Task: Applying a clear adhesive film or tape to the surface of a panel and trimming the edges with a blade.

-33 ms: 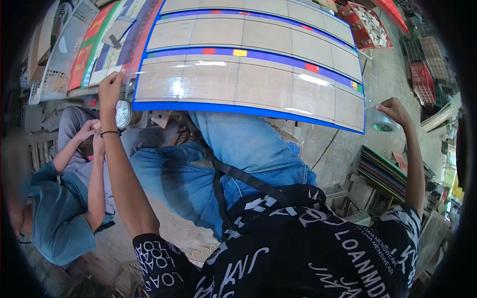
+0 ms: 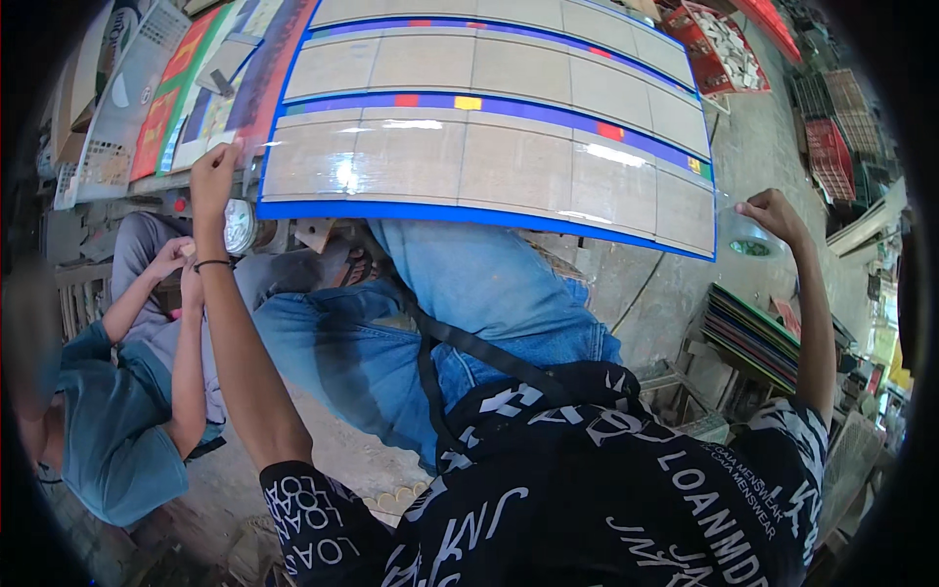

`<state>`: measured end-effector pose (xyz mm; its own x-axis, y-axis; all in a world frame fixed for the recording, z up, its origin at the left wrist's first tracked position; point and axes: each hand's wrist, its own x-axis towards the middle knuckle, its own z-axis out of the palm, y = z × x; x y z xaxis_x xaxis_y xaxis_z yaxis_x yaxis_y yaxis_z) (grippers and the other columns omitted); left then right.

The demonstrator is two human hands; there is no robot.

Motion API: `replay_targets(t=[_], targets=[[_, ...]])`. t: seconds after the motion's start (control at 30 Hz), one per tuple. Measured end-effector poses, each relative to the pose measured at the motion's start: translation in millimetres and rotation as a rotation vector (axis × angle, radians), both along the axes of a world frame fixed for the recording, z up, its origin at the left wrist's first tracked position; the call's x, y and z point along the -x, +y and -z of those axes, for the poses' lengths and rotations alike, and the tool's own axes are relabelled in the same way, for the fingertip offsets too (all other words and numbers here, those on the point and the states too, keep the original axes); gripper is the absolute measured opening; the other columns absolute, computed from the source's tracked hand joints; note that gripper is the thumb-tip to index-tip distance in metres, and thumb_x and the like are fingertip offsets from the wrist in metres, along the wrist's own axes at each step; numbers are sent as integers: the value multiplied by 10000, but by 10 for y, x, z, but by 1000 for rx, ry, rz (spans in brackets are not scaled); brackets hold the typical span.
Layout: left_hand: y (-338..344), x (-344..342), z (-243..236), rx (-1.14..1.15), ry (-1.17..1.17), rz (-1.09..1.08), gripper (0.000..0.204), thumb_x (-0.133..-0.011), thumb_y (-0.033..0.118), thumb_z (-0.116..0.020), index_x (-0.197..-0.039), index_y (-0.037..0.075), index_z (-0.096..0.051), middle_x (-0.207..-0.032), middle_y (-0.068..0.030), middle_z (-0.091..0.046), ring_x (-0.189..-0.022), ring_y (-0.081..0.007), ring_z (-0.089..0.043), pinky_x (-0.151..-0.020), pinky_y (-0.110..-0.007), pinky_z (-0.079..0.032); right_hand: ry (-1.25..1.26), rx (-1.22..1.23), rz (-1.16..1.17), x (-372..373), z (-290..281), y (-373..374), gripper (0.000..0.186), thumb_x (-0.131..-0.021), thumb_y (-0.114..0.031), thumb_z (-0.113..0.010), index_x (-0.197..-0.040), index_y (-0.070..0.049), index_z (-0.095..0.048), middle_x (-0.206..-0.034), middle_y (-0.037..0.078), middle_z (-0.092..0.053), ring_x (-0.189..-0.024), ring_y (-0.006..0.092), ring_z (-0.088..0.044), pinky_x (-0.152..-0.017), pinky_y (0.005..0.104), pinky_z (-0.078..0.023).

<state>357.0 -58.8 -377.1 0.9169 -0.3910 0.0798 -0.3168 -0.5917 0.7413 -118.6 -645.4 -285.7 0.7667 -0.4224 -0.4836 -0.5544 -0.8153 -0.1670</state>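
A large board (image 2: 421, 68) with a blue edge, beige panels and purple strips lies before me. A glossy strip of clear film, seemingly tape (image 2: 469, 184), stretches across its near part, reflecting light. Past the board's left edge, my left hand (image 2: 212, 176) is closed in a pinch on one end of the clear strip. Beyond the right edge, my right hand (image 2: 778, 215) is closed, with the strip's other end at its fingertips. Just below the right hand is a round clear tape roll (image 2: 756, 248) with a greenish centre; whether it hangs or rests cannot be told.
At left a co-worker in a teal shirt (image 2: 122, 430) sits with both hands on a small piece, close to my left forearm. A white perforated crate (image 2: 122, 112) stands far left. Stacked coloured boards (image 2: 751, 338) lie at right; a red crate (image 2: 719, 49) stands far right.
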Motion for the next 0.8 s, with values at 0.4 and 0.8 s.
replay_targets(t=[0.4,0.8], targets=[[-19,-96,111,12,34,29,361,-871,274,-579,-650,3,-491,-607,50,-363,-598,-58,-315,-540,-228,-252,42,41,59,54,72,-11,592,-770,-503,-629,-615,68,-606,-462,90,-478,-476,159,-416,-484,370,-369],[44,-188,144,1,59,60,366,-884,286,-566,-657,8,-494,-604,58,-360,-584,-49,-292,-517,-223,-216,-5,-25,19,52,98,25,626,-802,-499,-606,-508,15,-402,-479,7,-273,-479,117,-269,-442,351,-238]])
